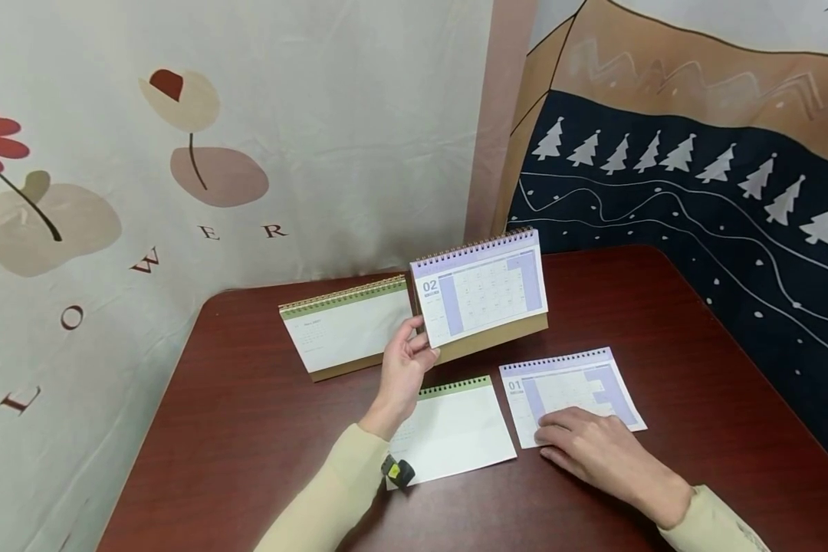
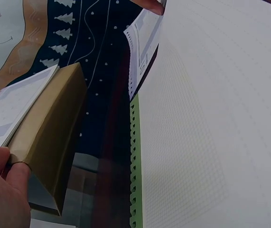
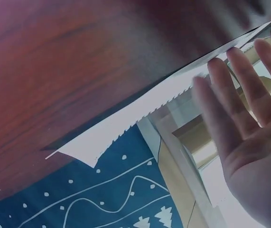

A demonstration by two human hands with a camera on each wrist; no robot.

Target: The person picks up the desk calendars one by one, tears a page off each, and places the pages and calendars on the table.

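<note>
A purple-topped desk calendar [image 1: 486,287] showing 02 stands on its brown cardboard base. My left hand [image 1: 409,364] grips its lower left corner; in the left wrist view, thumb and fingers close around the edge of the cardboard base [image 2: 50,137]. On the table before me lies a torn-off purple calendar page [image 1: 559,387] marked 01, with a row of punched holes along its top. My right hand [image 1: 586,445] lies over that page's lower edge, fingers extended and loosely together. From the right wrist, the page [image 3: 126,116] shows edge-on beyond the fingers.
A green-topped desk calendar [image 1: 348,330] stands left of the purple one, close beside it. A loose green-edged page [image 1: 462,429] lies under and beside my left forearm. The reddish-brown table [image 1: 248,429] has fabric hangings [image 1: 359,138] behind it.
</note>
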